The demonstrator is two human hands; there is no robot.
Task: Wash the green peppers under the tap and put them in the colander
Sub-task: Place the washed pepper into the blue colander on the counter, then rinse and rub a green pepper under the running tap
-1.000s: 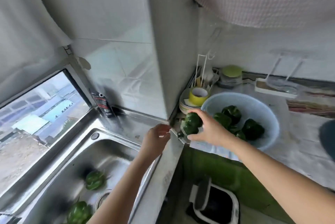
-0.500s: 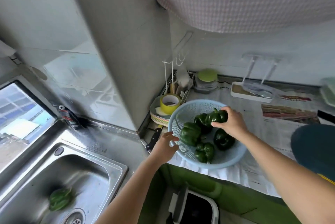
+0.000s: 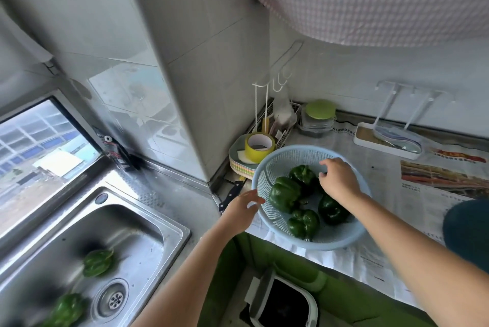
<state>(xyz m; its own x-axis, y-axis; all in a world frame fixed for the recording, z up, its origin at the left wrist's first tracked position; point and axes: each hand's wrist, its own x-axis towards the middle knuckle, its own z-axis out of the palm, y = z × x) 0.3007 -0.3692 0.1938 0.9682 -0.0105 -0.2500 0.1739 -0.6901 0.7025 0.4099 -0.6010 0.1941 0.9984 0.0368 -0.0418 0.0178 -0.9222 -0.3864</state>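
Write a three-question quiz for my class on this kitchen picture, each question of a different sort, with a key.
1. How many green peppers lie in the blue colander, and how many in the steel sink?
2. True or false: the right hand is gripping a pepper.
3. The yellow tape roll sits on: A) the newspaper, B) a stack of plates, C) the sink rim.

Key
1. Four show in the colander; two in the sink.
2. False: it hovers open above the peppers; the left hand is open at the colander's rim.
3. B
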